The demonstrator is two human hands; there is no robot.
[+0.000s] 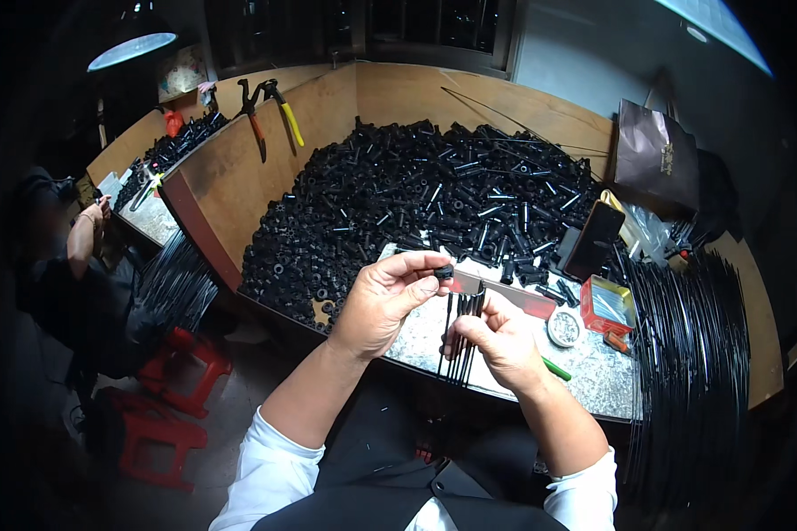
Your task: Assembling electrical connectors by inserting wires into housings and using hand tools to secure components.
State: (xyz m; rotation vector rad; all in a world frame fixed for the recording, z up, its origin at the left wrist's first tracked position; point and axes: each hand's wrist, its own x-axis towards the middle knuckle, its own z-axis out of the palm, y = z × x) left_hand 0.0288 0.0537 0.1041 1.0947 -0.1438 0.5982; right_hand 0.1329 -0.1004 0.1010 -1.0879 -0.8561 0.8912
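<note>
My left hand [379, 303] pinches a small round black part [444, 273] between thumb and fingertips, above the work table. To its right, my right hand [503, 343] is closed around a bunch of thin black rods [457, 361] that look like umbrella ribs. They hang down from its thumb and fingers, their upper ends close to the small part. Whether any rod touches the part cannot be made out. Beyond my hands rises a large heap of black tubular fittings [452, 186]. Under my hands lies the pale, speckled tabletop [407, 341].
Right of my hands are a round dish [564, 327], a red box [607, 303], a green-handled tool [556, 369] and an upright phone [596, 239]. Long black rods [691, 336] overhang the right edge. Pliers [283, 113] hang on the wooden partition [266, 168]. A co-worker [71, 257] sits left, near red stools [164, 434].
</note>
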